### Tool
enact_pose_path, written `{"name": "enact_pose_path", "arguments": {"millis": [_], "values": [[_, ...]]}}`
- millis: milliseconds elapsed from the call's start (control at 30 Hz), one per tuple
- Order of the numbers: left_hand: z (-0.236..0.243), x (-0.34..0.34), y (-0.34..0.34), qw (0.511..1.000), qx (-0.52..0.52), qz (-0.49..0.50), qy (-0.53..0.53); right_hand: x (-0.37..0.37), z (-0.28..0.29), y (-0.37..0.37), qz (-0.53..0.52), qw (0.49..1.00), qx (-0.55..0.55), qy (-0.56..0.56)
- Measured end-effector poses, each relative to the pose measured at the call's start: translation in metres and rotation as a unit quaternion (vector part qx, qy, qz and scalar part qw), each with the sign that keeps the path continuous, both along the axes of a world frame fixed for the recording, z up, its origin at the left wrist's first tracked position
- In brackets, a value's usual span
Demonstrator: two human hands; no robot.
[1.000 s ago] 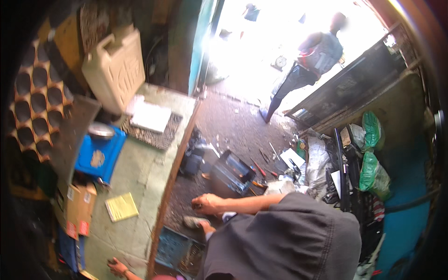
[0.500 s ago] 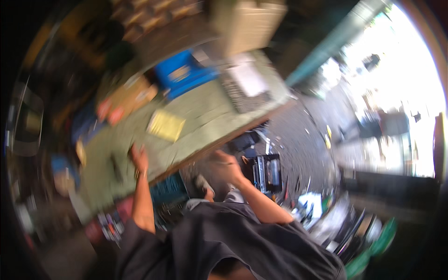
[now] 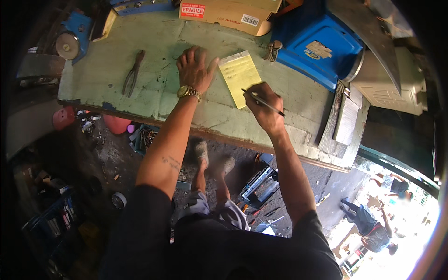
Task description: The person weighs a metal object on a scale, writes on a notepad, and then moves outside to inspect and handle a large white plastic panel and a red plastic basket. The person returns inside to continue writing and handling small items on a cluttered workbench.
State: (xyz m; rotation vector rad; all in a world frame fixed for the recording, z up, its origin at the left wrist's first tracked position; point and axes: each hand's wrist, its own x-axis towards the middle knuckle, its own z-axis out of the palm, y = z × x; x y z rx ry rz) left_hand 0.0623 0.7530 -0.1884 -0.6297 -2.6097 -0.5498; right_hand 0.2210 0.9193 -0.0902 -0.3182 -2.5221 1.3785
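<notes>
Over a yellow notepad (image 3: pixel 240 74) on the green workbench (image 3: pixel 154 86), my right hand (image 3: pixel 266 107) grips a dark pen (image 3: pixel 263 102), its tip on the lower part of the page. A few handwritten lines mark the sheet's upper left. My left hand (image 3: pixel 195 70) rests palm down on the bench just left of the pad, fingers spread, a gold watch (image 3: pixel 189 92) on its wrist. Farther left lie long-handled pliers (image 3: pixel 134 74), out of either hand's grasp.
A cardboard box (image 3: pixel 228 16) and a blue plastic case (image 3: pixel 312 46) stand along the back. White papers (image 3: pixel 346 121) lie at the right end. Below the front edge, a black toolbox (image 3: pixel 259 186) and scattered tools cover the floor. Two people (image 3: pixel 373 233) are outside at lower right.
My view has turned, and the bench now lies across the front. My right hand has moved from beside the bench edge onto the notepad; my left hand now lies beside it.
</notes>
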Motion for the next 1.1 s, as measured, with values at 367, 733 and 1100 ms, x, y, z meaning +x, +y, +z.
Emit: {"name": "enact_pose_path", "arguments": {"millis": [367,733,1100], "values": [[0.005,-0.002,0.001,0.999,-0.009,0.0,-0.047,-0.055,-0.06,-0.004,0.072,0.997,0.019,0.012],[0.011,-0.001,0.004,0.998,-0.023,0.0,-0.056,-0.057,-0.058,0.001,0.09,0.995,0.03,0.014],[0.009,-0.002,0.006,0.999,-0.023,-0.018,-0.042,-0.056,-0.066,-0.001,0.086,0.995,0.023,0.054]]}}
